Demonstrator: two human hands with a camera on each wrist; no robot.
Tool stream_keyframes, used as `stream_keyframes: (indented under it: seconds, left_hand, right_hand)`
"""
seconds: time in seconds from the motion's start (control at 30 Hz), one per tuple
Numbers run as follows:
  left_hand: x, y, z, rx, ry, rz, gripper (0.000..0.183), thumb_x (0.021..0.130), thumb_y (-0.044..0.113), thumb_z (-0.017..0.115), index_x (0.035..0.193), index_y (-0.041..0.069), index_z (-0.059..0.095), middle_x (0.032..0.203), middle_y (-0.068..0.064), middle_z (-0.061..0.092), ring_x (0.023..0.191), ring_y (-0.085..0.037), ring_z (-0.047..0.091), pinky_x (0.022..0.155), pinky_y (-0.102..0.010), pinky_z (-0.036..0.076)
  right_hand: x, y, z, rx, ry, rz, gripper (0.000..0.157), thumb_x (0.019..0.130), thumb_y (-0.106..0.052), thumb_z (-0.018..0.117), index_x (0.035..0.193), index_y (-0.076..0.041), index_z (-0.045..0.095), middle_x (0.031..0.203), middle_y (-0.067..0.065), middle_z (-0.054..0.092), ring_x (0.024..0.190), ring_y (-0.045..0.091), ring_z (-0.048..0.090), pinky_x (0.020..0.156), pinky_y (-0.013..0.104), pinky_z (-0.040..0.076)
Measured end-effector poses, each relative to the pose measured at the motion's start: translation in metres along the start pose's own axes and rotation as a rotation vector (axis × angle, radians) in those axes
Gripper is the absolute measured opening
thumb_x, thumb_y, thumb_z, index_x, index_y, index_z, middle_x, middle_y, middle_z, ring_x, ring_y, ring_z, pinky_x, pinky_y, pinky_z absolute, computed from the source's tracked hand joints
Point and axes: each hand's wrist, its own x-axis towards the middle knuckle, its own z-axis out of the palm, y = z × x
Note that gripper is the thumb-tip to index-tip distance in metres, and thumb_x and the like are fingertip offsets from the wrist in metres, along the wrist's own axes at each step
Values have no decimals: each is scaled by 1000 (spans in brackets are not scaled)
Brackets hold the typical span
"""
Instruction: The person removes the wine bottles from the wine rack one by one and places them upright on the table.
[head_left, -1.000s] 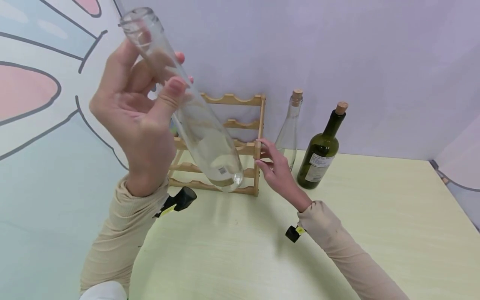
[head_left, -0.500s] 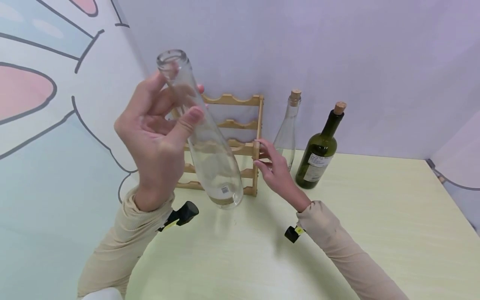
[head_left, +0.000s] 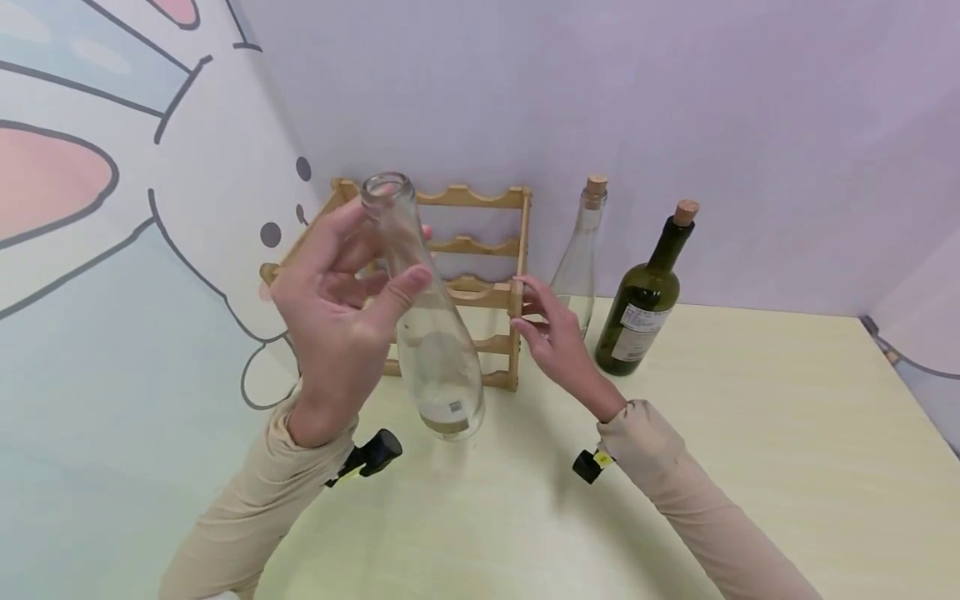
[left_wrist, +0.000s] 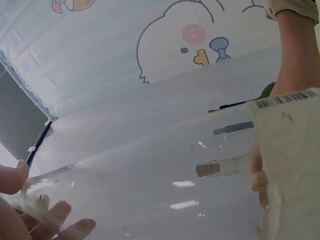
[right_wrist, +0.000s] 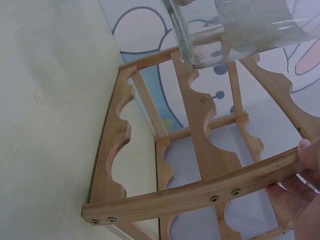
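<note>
My left hand (head_left: 337, 329) holds a clear glass bottle (head_left: 442, 358) by its neck, thumb on the near side. The bottle tilts, its uncorked mouth up and its base down to the right, in front of a wooden wine rack (head_left: 459, 197). A pale label (left_wrist: 290, 150) with a barcode shows large in the left wrist view. My right hand (head_left: 558, 346) grips the rack's front right upright between thumb and fingers. Seen from the right wrist, the bottle's base (right_wrist: 200, 45) hangs apart from the scalloped rails (right_wrist: 205, 110). The bottle partly hides the rack.
Right of the rack stand a corked clear bottle (head_left: 573, 267), partly behind my right hand, and a corked green wine bottle (head_left: 637, 308). The pale table (head_left: 750, 433) extends to the right. A cartoon-printed sheet (head_left: 112, 350) borders the left side; a plain wall rises behind.
My left hand has brought the bottle down and to the right, from high at the upper left to before the rack, and it leans less. My right hand stays on the rack.
</note>
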Motion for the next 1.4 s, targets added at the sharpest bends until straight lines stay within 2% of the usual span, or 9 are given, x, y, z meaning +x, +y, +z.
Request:
stream_keyframes:
  seconds: [0.17,0.33,0.43,0.63,1.1,1.4]
  left_hand:
    - [-10,-9,1,63,-11,-29,48,71,-16,70,117,-10,58,108,-18,67,91,-29,68,64,-32,58]
    - [-18,-17,0,92,-6,-50,47,70,-16,71,115,-11,59,105,-19,67,90,-25,69,65,-30,58]
    - [-21,-22,0,90,2,-47,46,69,-16,71,114,-12,59,101,-21,68,89,-25,69,66,-31,59]
    - [-25,-28,0,100,0,-39,47,69,-15,73,114,-11,60,102,-19,68,89,-26,69,66,-33,59]
    - [-39,-40,-4,87,-54,-97,51,67,-17,74,114,-12,58,99,-23,67,86,-18,69,65,-32,59]
    - [-48,-52,-7,75,-70,-152,52,67,-17,75,116,-11,58,103,-21,67,88,-18,69,65,-32,59]
  right_hand:
    - [0,-1,-1,1,4,22,49,87,9,59,133,4,43,106,24,62,92,34,63,76,41,57]
    - [0,-1,0,6,3,27,49,87,10,59,133,1,43,105,24,62,92,34,63,76,41,57]
    - [0,-1,0,4,3,32,49,87,9,59,133,1,43,106,24,62,92,34,63,77,41,57]
    - [1,-1,0,7,8,25,49,87,10,60,133,3,43,106,25,62,92,35,63,77,42,57]
    - [1,-2,0,7,-1,43,49,88,8,59,133,1,44,108,24,61,94,34,63,78,41,57]
    - [1,0,0,17,-9,56,49,87,8,60,133,0,44,108,23,62,94,33,63,78,42,57]
